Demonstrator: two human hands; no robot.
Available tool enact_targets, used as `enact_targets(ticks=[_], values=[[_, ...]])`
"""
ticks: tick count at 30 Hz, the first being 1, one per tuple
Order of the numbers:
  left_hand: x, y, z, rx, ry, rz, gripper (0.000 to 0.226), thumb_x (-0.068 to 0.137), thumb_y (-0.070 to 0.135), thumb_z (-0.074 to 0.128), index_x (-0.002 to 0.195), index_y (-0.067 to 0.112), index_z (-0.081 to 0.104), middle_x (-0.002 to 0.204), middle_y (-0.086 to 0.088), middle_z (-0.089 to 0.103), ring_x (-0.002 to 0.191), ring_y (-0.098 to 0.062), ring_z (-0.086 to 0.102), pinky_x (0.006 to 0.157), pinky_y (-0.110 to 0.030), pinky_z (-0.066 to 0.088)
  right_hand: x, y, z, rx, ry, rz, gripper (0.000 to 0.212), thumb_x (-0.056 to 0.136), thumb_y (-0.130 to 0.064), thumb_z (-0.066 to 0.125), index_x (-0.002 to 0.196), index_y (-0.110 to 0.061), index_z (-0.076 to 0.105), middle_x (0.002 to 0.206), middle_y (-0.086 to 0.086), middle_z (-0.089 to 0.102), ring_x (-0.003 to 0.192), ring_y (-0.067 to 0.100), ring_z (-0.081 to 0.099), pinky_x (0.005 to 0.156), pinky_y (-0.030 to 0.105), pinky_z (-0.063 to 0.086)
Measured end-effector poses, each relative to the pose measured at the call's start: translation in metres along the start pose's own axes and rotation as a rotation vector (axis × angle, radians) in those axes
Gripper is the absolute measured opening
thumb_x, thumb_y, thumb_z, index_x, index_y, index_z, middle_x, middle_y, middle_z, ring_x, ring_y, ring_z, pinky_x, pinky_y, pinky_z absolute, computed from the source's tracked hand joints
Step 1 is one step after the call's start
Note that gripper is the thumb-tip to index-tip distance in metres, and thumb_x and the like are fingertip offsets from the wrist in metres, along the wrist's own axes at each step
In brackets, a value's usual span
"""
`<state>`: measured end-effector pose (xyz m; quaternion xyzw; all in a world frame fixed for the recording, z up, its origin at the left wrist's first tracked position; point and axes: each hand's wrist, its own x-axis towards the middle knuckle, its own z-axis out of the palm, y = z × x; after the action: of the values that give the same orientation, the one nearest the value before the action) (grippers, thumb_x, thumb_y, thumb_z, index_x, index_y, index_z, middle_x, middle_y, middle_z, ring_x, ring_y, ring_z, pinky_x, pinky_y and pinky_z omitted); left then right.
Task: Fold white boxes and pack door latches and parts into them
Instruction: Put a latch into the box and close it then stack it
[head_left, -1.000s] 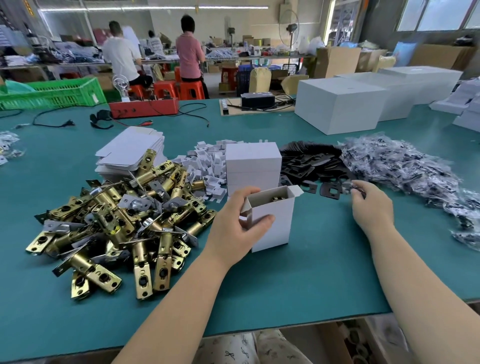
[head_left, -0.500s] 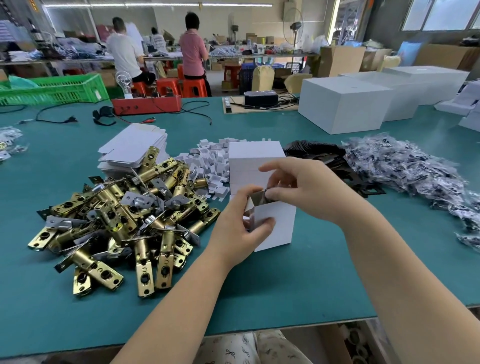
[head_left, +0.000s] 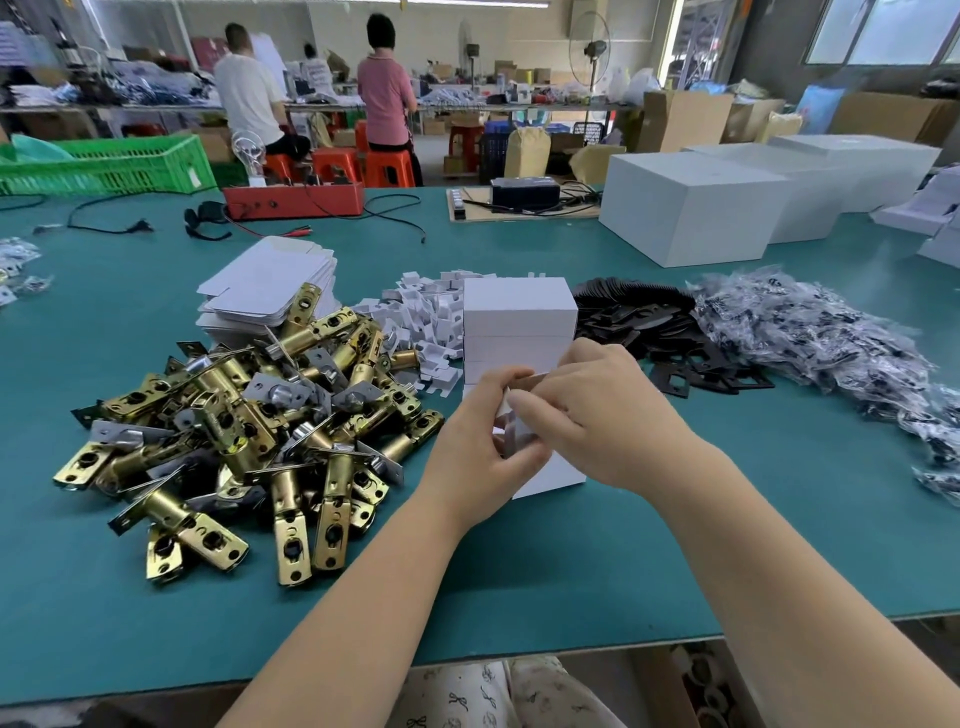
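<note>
Both hands work the small white box (head_left: 550, 475) on the counter (head_left: 571, 582): left hand (head_left: 483, 441) grips its side, right hand (head_left: 597, 415) pinches the top flap. Advice: steady the body, tuck squarely.

Green crate (head_left: 104, 166), red box (head_left: 296, 200), black cables (head_left: 395, 213) on teal table (head_left: 519, 571)

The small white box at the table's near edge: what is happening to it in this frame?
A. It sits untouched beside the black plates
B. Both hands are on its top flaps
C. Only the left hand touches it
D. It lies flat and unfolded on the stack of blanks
B: the left hand and the right hand both have fingers at the top flaps of the small white box, which stands upright on the green table.
</note>
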<state>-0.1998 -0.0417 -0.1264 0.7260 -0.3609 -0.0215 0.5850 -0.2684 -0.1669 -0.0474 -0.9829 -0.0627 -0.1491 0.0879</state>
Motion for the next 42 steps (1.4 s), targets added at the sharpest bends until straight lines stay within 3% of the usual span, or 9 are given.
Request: enact_targets(ticks=[4, 8, 13, 21, 26, 29, 34, 36, 42], values=[[-0.001, 0.002, 0.0, 0.002, 0.013, -0.011, 0.051, 0.078, 0.034, 0.068, 0.119, 0.048, 0.042, 0.106, 0.014, 0.061, 0.083, -0.014, 0.063, 0.07, -0.028, 0.056, -0.002, 0.017, 0.011, 0.34, 0.334, 0.043, 0.049, 0.09, -0.042, 0.031, 0.074, -0.014, 0.069, 0.07, -0.002, 0.064, 0.084, 0.018, 0.05, 0.084, 0.033, 0.038], [0.001, 0.002, -0.004, -0.015, 0.066, -0.033, 0.057, 0.074, 0.05, 0.062, 0.124, 0.044, 0.035, 0.124, 0.015, 0.047, 0.103, -0.012, 0.057, 0.074, -0.022, 0.051, -0.008, 0.037, 0.038, 0.955, 0.753, 0.493, 0.018, 0.086, -0.021, 0.047, 0.088, -0.03, 0.062, 0.091, -0.008, 0.063, 0.089, 0.01, 0.056, 0.083, 0.027, 0.041], [0.003, 0.004, -0.006, -0.127, 0.144, -0.094, 0.057, 0.067, 0.051, 0.065, 0.113, 0.031, 0.038, 0.106, -0.001, 0.048, 0.099, -0.026, 0.057, 0.079, -0.046, 0.056, -0.019, 0.045, 0.062, 1.168, 0.65, 0.519, 0.007, 0.083, -0.025, 0.052, 0.087, -0.023, 0.058, 0.079, -0.009, 0.061, 0.079, 0.011, 0.057, 0.079, 0.025, 0.048], [0.003, 0.003, -0.006, -0.251, 0.285, -0.037, 0.036, 0.076, 0.012, 0.081, 0.1, 0.024, 0.056, 0.085, 0.015, 0.067, 0.079, -0.006, 0.068, 0.07, -0.017, 0.053, -0.027, 0.036, 0.066, 1.012, 0.635, 0.221, 0.029, 0.085, -0.028, 0.055, 0.095, -0.056, 0.057, 0.089, -0.024, 0.061, 0.084, -0.001, 0.056, 0.078, 0.014, 0.045], [0.003, 0.009, -0.009, -0.28, 0.167, -0.018, 0.039, 0.09, 0.007, 0.066, 0.118, 0.035, 0.063, 0.107, 0.016, 0.07, 0.104, 0.0, 0.063, 0.084, -0.014, 0.049, -0.026, 0.034, 0.069, 0.949, 0.613, 0.158, 0.02, 0.084, -0.034, 0.052, 0.103, -0.035, 0.056, 0.099, -0.003, 0.058, 0.09, 0.008, 0.054, 0.081, 0.019, 0.043], [0.002, 0.015, -0.006, -0.257, 0.089, -0.027, 0.025, 0.097, 0.026, 0.052, 0.113, 0.04, 0.064, 0.114, 0.022, 0.065, 0.113, 0.01, 0.055, 0.09, -0.007, 0.04, -0.023, 0.032, 0.07, 0.943, 0.59, 0.183, 0.012, 0.086, -0.039, 0.05, 0.096, -0.037, 0.056, 0.095, -0.009, 0.056, 0.086, 0.005, 0.052, 0.08, 0.016, 0.04], [0.003, 0.021, -0.003, -0.316, 0.167, -0.025, 0.02, 0.088, 0.029, 0.053, 0.094, 0.03, 0.073, 0.103, 0.02, 0.069, 0.108, -0.004, 0.061, 0.092, -0.019, 0.046, -0.015, 0.024, 0.069, 1.137, 0.574, 0.212, 0.009, 0.088, -0.025, 0.049, 0.079, -0.023, 0.05, 0.067, -0.021, 0.047, 0.063, -0.001, 0.04, 0.06, 0.011, 0.034], [0.002, 0.023, 0.001, -0.353, 0.217, -0.044, 0.02, 0.083, 0.024, 0.057, 0.091, 0.03, 0.074, 0.095, 0.021, 0.069, 0.101, -0.002, 0.061, 0.089, -0.02, 0.047, -0.012, 0.019, 0.07, 1.193, 0.568, 0.225, 0.005, 0.084, -0.019, 0.045, 0.086, -0.023, 0.047, 0.07, -0.022, 0.051, 0.065, -0.001, 0.043, 0.06, 0.012, 0.037], [0.004, 0.025, 0.002, -0.557, 0.182, -0.068, 0.045, 0.089, 0.008, 0.057, 0.122, 0.039, 0.054, 0.103, 0.007, 0.071, 0.094, -0.012, 0.061, 0.09, -0.032, 0.051, -0.013, 0.02, 0.068, 1.328, 0.538, 0.183, 0.055, 0.087, -0.015, 0.043, 0.132, -0.046, 0.037, 0.106, -0.018, 0.067, 0.096, 0.002, 0.06, 0.084, 0.02, 0.048]])
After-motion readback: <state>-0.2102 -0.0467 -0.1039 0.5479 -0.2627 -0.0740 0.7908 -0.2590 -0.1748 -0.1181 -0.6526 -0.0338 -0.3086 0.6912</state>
